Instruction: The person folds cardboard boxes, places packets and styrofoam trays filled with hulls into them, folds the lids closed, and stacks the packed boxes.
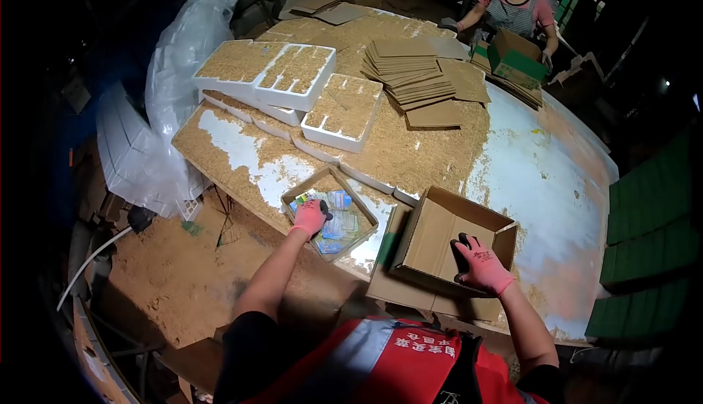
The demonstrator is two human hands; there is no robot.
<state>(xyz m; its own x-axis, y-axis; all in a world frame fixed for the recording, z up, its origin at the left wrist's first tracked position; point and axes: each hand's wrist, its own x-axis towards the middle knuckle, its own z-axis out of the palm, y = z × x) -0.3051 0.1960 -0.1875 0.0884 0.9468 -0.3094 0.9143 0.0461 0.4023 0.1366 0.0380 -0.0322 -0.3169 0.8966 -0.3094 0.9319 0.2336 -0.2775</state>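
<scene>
My left hand, in a pink glove with dark fingertips, reaches into a shallow cardboard tray. Its fingers curl down among small printed plastic packets or cards; what lies under the fingertips is hidden. My right hand, gloved the same way, extends over the near side of an open cardboard box, fingers and thumb apart and nothing visible between them. The visible inside of that box is bare brown cardboard. Flattened cardboard with a green panel lies beneath and beside it.
White foam boxes filled with sawdust-like material stand on the table. Behind them lies a stack of cardboard sheets. Across the table, a person handles a green-and-brown box. Green cartons line the right; plastic-wrapped foam stands left.
</scene>
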